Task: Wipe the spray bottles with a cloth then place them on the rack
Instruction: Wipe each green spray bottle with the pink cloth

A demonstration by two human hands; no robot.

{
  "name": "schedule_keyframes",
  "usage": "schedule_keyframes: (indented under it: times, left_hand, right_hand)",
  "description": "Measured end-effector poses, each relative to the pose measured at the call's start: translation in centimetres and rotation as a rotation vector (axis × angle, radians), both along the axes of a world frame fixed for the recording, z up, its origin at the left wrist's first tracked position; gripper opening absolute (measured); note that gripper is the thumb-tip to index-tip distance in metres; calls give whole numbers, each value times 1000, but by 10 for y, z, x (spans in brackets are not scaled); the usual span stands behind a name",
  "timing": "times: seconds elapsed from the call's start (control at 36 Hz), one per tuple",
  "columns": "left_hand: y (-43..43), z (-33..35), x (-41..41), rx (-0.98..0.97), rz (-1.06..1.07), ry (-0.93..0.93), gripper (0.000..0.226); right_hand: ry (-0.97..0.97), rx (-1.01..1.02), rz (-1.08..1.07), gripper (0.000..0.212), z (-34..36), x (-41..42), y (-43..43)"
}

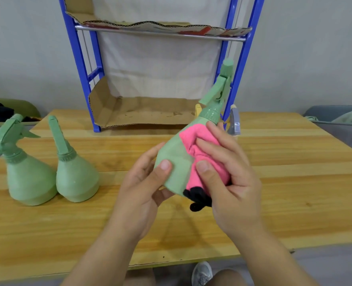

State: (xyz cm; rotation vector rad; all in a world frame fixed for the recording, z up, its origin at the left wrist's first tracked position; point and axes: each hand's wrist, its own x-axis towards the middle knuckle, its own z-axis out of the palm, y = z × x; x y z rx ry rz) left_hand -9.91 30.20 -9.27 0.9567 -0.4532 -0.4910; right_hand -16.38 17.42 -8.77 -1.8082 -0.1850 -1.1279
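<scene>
A pale green spray bottle (176, 162) is held tilted above the table, its nozzle pointing up and to the right. My left hand (144, 182) grips its wide base, thumb on the front. My right hand (228, 176) holds a pink cloth with a black edge (204, 155) pressed against the bottle's right side. Two more green spray bottles (30, 176) (76, 176) stand side by side on the table's left. The blue rack (242, 65) stands at the back of the table; its cardboard-lined shelves hold no green bottles.
The wooden table (295, 182) stretches to the right of my hands. A small grey spray head (234, 122) and a yellow item (198, 110) sit by the rack's right leg, partly hidden. A grey bin (336, 116) is at far right. My shoe (202, 273) shows below the table edge.
</scene>
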Motion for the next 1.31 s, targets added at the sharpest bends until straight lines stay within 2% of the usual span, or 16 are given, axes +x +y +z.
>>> schedule_keyframes:
  times: [0.11, 0.25, 0.31, 0.42, 0.53, 0.58, 0.72, 0.78, 0.89, 1.08, 1.31]
  left_hand:
    - [1, 1, -2, -19, -51, -67, 65]
    - [0, 4, -5, -6, -87, -43, 68]
    - [-1, 5, -5, -5, -94, -43, 67]
    - [-1, 7, -1, 44, -91, -53, 63]
    - [-3, 5, -1, 116, -21, -49, 62]
    - [-3, 2, -2, 89, -8, -10, 60]
    - [-4, 2, -7, 9, -46, -86, 69]
    - [-2, 4, -7, 18, -56, -121, 64]
    - [-1, 8, -7, 44, -121, -112, 61]
    - [0, 8, -1, 164, -158, -106, 71]
    - [-3, 3, -4, 100, -126, -84, 73]
  right_hand:
    - [-12, -12, 34, 31, 4, 4, -4]
    - [-44, 339, 157, 25, 20, 12, -16]
    - [-57, 392, 190, 23, 21, 14, -16]
    - [-67, 352, 91, 25, 10, 10, -12]
    - [20, 209, -6, 26, 0, 4, -9]
    - [15, 138, -33, 28, -1, 3, -7]
    - [-46, 7, 1, 31, 6, 2, -5]
    - [-53, 85, 22, 30, 9, 4, -9]
    - [19, 409, 82, 24, 14, 9, -17]
    - [85, 429, 20, 31, 11, 7, -17]
    - [143, 377, -35, 32, 5, 4, -15]
